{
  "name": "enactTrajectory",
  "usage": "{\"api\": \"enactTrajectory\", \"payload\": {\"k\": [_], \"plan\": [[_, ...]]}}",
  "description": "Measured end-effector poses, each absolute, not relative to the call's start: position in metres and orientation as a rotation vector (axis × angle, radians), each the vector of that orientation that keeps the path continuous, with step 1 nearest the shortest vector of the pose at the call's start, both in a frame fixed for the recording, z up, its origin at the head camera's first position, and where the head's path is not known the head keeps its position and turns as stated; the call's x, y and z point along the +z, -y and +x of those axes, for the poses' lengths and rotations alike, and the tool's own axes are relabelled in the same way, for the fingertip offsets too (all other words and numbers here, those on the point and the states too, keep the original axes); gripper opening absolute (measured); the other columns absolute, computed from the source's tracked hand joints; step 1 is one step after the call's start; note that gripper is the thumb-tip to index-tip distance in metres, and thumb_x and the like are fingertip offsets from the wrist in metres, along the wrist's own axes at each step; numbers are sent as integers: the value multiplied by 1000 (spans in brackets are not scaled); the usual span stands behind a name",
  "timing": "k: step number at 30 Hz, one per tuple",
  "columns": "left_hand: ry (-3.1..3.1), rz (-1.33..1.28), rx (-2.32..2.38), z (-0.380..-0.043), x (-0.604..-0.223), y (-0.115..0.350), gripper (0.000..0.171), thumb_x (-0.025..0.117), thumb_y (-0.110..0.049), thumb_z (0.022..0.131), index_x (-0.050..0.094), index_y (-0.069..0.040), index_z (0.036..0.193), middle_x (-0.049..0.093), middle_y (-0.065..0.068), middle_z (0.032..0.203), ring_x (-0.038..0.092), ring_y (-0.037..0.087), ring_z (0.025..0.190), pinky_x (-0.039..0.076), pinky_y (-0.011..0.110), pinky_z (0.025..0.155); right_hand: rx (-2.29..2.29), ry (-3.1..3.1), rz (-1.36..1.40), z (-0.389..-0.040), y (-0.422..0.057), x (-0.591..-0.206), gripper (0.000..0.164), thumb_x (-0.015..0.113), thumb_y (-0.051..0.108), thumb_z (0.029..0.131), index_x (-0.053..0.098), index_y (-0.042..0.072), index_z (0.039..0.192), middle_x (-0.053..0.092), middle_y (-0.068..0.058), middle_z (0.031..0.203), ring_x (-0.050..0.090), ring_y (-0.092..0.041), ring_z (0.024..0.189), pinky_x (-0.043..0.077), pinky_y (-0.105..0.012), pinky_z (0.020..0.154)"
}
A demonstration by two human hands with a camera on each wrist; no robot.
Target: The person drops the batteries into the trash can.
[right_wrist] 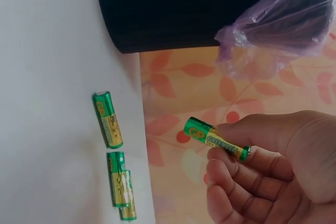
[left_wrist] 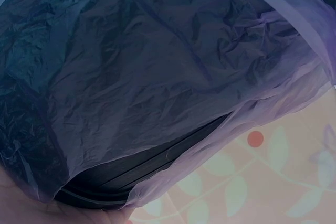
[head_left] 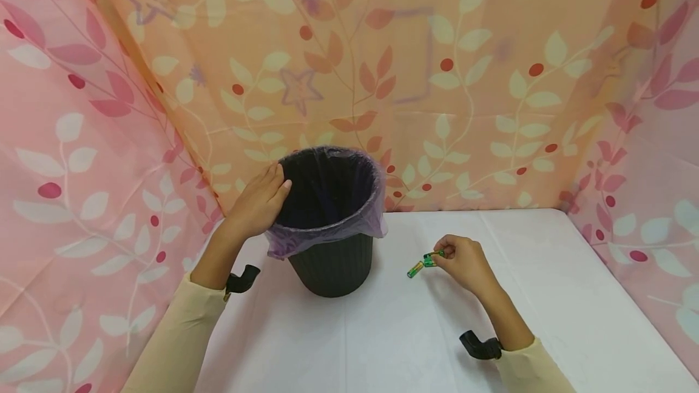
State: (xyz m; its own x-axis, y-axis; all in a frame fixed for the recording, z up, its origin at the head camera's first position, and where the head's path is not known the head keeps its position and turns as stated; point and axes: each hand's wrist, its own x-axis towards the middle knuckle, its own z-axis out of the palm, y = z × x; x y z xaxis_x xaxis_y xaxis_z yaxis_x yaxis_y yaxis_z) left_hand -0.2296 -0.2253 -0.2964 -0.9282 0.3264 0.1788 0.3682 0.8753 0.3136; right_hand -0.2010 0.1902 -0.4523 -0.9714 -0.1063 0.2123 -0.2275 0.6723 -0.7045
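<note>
A black ribbed bin [head_left: 333,268] stands upright on the white table, lined with a thin purple plastic bag [head_left: 322,236] folded over its rim. My left hand [head_left: 261,198] rests on the bin's left rim over the bag, its fingers extended. In the left wrist view only part of the palm shows beneath the crinkled bag [left_wrist: 142,77]. To the right of the bin, my right hand [head_left: 461,261] pinches a green and gold battery [right_wrist: 218,139] between thumb and fingers. Beside it lie a single battery [right_wrist: 108,119] and two batteries [right_wrist: 118,179] side by side.
The table is covered with a white cloth [head_left: 404,332]. Orange leaf-patterned fabric [head_left: 415,138] hangs behind it, with pink patterned fabric [head_left: 65,211] at both sides. Black curved camera mounts [head_left: 480,345] are strapped to both wrists.
</note>
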Motion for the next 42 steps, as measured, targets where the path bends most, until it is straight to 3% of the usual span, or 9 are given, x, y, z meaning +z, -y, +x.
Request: {"api": "enactTrajectory", "payload": {"k": [15, 30, 42], "plan": [[2919, -546, -535, -230, -297, 225, 63, 26, -32, 112, 19, 13, 155, 12, 29, 165, 6, 40, 154, 4, 52, 125, 1254, 2626, 329, -193, -179, -442, 12, 83, 12, 85, 74, 6, 88, 67, 2, 72, 62, -14, 65, 53, -24, 57], [2932, -549, -546, -228, -295, 224, 64, 25, -34, 111, 18, 12, 155, 11, 28, 165, 6, 40, 154, 3, 52, 125, 1199, 2520, 414, -163, -170, -402, 12, 84, 16, 85, 74, 16, 92, 69, 9, 75, 65, -10, 67, 56, -25, 61], [2943, -541, -528, -228, -295, 225, 65, 24, -35, 112, 18, 11, 156, 10, 26, 165, 4, 39, 155, 3, 52, 125, 1161, 2455, 453, -157, -164, -383, 12, 84, 16, 85, 74, 15, 91, 67, 10, 73, 63, -9, 63, 55, -24, 59]]}}
